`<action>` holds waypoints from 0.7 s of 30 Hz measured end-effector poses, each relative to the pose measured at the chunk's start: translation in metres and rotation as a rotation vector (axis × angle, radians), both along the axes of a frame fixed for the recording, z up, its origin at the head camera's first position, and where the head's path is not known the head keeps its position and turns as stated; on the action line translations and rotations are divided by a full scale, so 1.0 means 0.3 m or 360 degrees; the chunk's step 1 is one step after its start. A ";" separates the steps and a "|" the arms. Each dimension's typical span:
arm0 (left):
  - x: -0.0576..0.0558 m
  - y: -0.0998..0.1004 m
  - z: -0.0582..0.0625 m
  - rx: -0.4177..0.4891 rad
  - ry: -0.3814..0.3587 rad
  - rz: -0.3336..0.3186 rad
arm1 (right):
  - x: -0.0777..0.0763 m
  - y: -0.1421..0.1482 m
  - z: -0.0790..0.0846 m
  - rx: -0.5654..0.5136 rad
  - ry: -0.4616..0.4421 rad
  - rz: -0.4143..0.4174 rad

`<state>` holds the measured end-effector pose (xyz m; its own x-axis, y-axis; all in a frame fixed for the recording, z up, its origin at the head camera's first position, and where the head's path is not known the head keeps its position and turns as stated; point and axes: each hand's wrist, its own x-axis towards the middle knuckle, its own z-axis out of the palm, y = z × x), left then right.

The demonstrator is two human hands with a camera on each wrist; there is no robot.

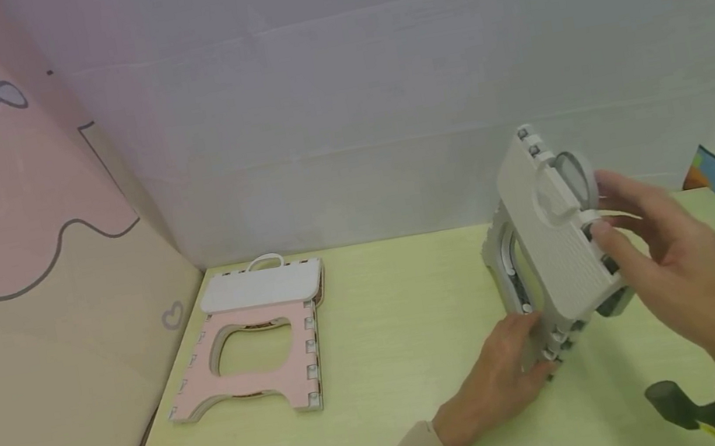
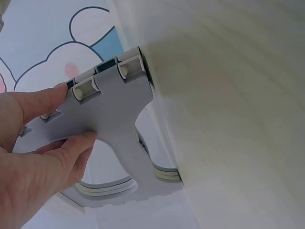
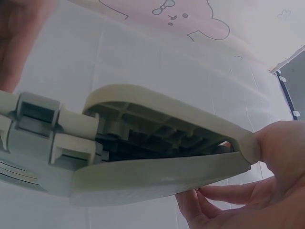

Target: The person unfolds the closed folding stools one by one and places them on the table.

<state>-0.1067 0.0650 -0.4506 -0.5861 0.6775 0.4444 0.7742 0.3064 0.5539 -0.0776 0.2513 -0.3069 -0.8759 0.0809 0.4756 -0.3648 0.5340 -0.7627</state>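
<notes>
A grey-white folding step stool (image 1: 564, 251) stands tilted on the right of the table, partly folded. In the right wrist view its seat halves (image 3: 162, 179) form a narrow wedge. My left hand (image 1: 491, 382) grips the lower leg panel (image 2: 112, 107); the left wrist view has the thumb on its hinged edge and the fingers at the cut-out. My right hand (image 1: 684, 263) pinches the seat beside its loop handle (image 1: 580, 178), thumb on one half and fingers against the other. A pink folding stool (image 1: 270, 380) with a white seat lies folded flat at the left.
The pale yellow-green table (image 1: 400, 310) meets a light back wall (image 1: 341, 123). Cartoon-printed panels (image 1: 11, 233) flank both sides. A dark, rounded object (image 1: 672, 403) with a yellow-green stripe juts in by my right wrist.
</notes>
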 end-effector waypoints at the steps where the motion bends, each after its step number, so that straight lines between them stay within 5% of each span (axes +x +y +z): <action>1: -0.001 0.001 0.000 0.0008 -0.0004 -0.0003 | 0.000 -0.002 0.001 0.0002 -0.0007 0.0002; 11: -0.004 0.001 0.005 0.0010 0.0002 0.0001 | 0.000 -0.018 0.002 0.0027 -0.0055 0.0025; 21: -0.005 0.000 0.006 -0.0068 -0.0125 0.0023 | -0.005 -0.027 0.009 0.0013 -0.0020 0.0101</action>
